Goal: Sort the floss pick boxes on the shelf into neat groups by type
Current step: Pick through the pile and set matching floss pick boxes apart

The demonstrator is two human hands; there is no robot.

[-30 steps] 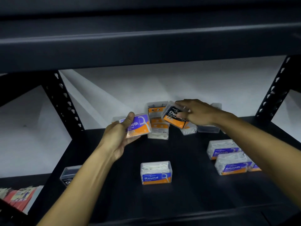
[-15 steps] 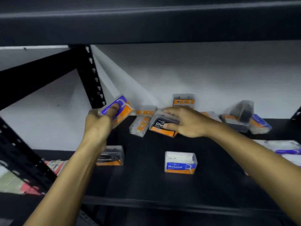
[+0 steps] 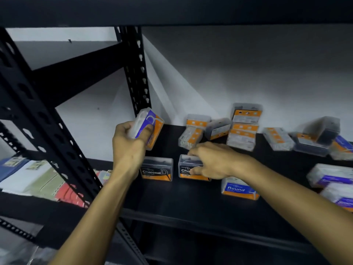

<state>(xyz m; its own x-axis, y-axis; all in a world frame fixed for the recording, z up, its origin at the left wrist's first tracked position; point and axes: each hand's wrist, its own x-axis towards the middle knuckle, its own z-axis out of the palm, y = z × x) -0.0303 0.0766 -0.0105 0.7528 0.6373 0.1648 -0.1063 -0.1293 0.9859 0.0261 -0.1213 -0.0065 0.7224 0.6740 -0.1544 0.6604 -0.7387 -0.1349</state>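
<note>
My left hand (image 3: 128, 144) holds a purple-and-orange Smooth floss box (image 3: 148, 127) tilted in the air above the left end of the black shelf (image 3: 191, 203). My right hand (image 3: 214, 161) grips a black Charcoal box (image 3: 186, 166) that stands on the shelf beside another Charcoal box (image 3: 157, 169). A blue Round box (image 3: 238, 189) stands just right of my right wrist. Several boxes lie jumbled, backs showing, along the rear wall (image 3: 242, 127). Purple Smooth boxes (image 3: 332, 176) sit at the right edge.
A black perforated upright (image 3: 136, 73) and a diagonal brace (image 3: 44, 119) stand at the shelf's left end. Folded coloured packets (image 3: 38, 175) lie on the neighbouring shelf to the left. An upper shelf beam (image 3: 172, 10) hangs overhead.
My right hand has carried the Charcoal box forward and set it down beside the other Charcoal box. My left hand stays raised with the Smooth box. The camera swung left.
</note>
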